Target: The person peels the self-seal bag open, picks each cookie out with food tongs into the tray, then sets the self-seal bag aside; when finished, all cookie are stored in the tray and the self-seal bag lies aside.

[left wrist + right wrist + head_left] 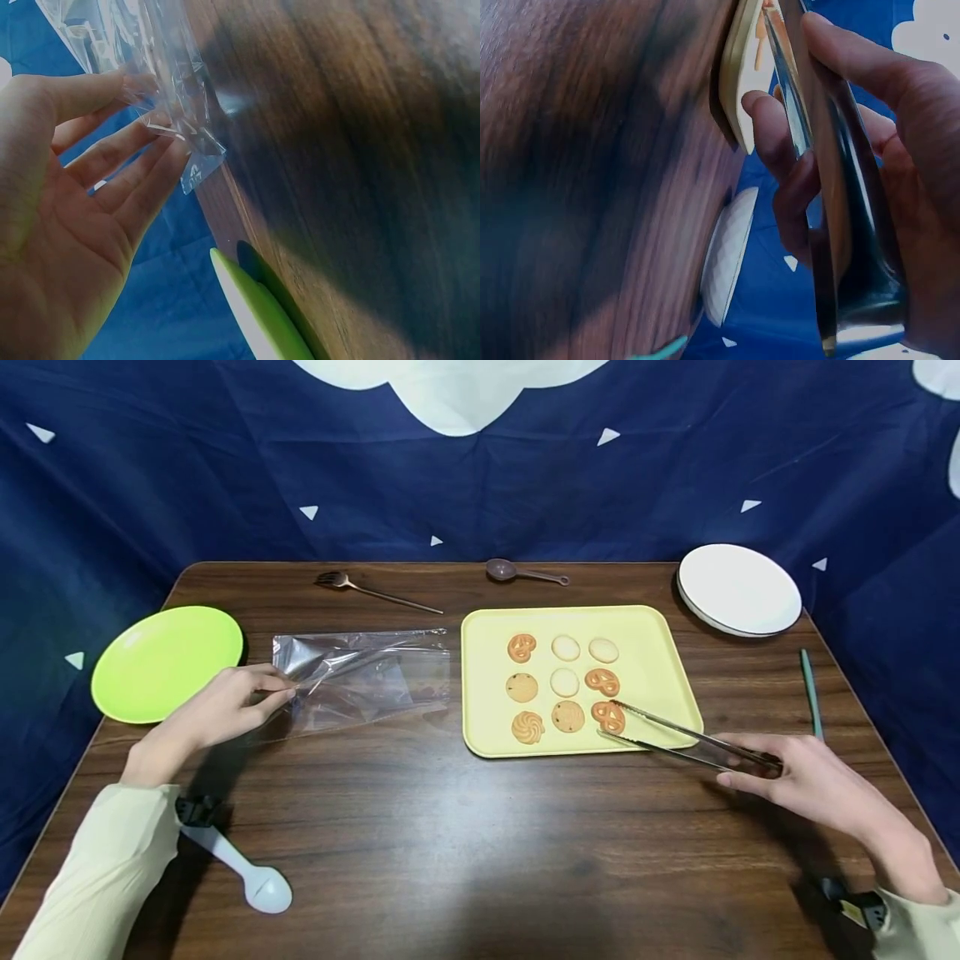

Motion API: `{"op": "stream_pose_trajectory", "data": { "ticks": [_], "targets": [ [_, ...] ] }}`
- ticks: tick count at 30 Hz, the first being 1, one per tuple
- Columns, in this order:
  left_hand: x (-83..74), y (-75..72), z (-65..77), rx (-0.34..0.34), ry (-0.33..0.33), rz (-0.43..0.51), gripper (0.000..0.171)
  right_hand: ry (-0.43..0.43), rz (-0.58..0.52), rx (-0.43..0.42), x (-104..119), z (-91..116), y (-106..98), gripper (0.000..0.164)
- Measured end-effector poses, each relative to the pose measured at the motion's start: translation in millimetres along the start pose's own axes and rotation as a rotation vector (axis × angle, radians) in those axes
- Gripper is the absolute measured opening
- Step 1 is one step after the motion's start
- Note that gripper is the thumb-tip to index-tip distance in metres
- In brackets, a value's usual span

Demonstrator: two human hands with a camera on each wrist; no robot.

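Observation:
My left hand point(240, 706) pinches the left end of a clear plastic bag point(382, 681) lying on the table; in the left wrist view the thumb and fingers meet at the crinkled film point(169, 90). My right hand point(813, 781) grips metal tongs point(862, 247) near their closed end. The tongs' parted tips stand on either side of a pretzel-shaped cookie point(608, 717) at the near right of the rows; I cannot tell whether they touch it. Several other cookies, round, swirled and pretzel-shaped, lie in rows on the yellow tray point(660, 652).
A green plate point(168, 664) lies at the left edge, a white bowl point(738, 589) at the back right. A fork point(382, 596) and brown measuring spoon point(525, 572) lie along the back. A pale spoon point(267, 890) is near my left forearm, a teal stick point(811, 693) at right.

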State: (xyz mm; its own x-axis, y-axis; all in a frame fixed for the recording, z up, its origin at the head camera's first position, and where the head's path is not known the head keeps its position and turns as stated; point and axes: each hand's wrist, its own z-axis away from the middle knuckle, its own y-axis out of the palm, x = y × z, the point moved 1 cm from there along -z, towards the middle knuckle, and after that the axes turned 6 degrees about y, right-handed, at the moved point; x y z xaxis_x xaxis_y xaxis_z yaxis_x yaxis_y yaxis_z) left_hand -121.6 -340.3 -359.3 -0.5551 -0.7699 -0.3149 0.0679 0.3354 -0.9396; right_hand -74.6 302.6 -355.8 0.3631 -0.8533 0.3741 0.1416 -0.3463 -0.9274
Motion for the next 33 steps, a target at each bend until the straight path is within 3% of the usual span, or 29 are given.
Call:
{"op": "stream_pose_trajectory", "data": {
  "ticks": [5,10,16,22,26,33],
  "targets": [
    [-0.6,-0.6,-0.2,0.005,-0.003,0.003,0.011,0.107,-0.061,0.019,-4,8,-10,0.039],
    [-1.1,-1.5,-0.3,0.012,-0.015,-0.005,0.011,0.266,-0.174,-0.032,-10,10,-14,0.035],
    [-1.8,-1.3,-0.8,0.011,-0.009,-0.022,0.011,0.423,-0.194,-0.108,-14,6,-8,0.041],
    [-3.3,0.6,-2.5,0.016,0.001,-0.051,0.012,0.531,-0.11,-0.118,-18,1,-2,0.052],
    [-4.1,1.5,-3.4,0.072,-0.042,-0.048,0.018,0.575,-0.054,-0.094,-20,-3,2,0.05],
    [-5.0,3.3,-3.7,0.126,-0.07,-0.076,0.028,0.592,0.006,-0.034,-23,-11,8,0.051]
  ]
}}
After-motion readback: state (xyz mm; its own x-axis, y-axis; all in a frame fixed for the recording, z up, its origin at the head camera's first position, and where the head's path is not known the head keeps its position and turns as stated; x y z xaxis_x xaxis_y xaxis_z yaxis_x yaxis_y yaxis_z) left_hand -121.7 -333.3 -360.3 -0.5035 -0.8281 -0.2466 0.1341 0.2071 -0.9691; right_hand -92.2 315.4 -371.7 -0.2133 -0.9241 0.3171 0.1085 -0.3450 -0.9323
